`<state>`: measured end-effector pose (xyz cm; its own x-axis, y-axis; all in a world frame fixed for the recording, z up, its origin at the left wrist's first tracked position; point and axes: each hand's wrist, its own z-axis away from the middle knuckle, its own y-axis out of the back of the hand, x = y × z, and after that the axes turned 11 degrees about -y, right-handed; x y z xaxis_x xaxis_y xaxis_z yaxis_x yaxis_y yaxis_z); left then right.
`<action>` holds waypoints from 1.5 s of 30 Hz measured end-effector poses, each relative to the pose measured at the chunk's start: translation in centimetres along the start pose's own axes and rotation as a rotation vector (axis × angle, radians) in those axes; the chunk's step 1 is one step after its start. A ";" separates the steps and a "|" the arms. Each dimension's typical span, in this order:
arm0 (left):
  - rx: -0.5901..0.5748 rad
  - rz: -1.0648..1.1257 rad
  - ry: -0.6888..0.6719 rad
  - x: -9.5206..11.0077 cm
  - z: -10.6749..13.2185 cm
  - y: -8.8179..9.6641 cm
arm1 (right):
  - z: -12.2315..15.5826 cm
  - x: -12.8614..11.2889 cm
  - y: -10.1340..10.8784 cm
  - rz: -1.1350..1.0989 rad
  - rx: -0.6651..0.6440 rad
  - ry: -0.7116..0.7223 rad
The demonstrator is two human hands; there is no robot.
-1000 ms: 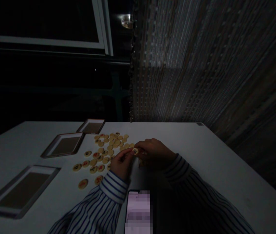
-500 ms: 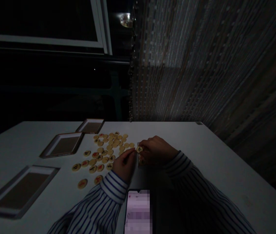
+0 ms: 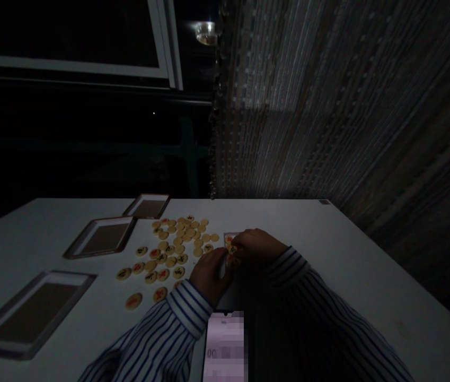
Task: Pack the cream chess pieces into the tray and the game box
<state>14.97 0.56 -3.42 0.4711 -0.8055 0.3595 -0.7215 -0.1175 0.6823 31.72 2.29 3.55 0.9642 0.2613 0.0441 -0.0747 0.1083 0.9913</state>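
My right hand [image 3: 258,245] pinches a round xiangqi piece [image 3: 232,249] with a dark character, above a small shallow box [image 3: 230,234]. A piece with a red character [image 3: 229,240] shows inside the box; my hands hide most of the rest. At the box's left side is my left hand [image 3: 208,273], its fingers curved and a gap between thumb and index finger. Its fingertips come close to the held piece; whether they touch it is too dark to tell. Many loose xiangqi pieces [image 3: 179,241] lie spread on the table to the left.
Three shallow framed trays [image 3: 107,237] with brown bottoms stand along the left of the white table [image 3: 347,276]. A phone [image 3: 225,345] with a lit screen lies near me, below my hands. A beaded string curtain [image 3: 280,106] hangs behind the table at the right.
My right hand has lowered slightly with a piece at its fingertips. The left hand has moved right and down toward the box, its thumb and index finger now apart. A loose piece beside it is uncovered.
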 end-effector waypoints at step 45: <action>-0.296 -0.137 0.093 -0.7 0.2 0.3 | -0.1 -0.1 -0.1 -0.024 -0.039 0.054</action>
<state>14.35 0.95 -3.64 0.6076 -0.7358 0.2992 -0.4760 -0.0358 0.8787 31.61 2.39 3.40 0.9509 0.3092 0.0128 -0.0627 0.1522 0.9863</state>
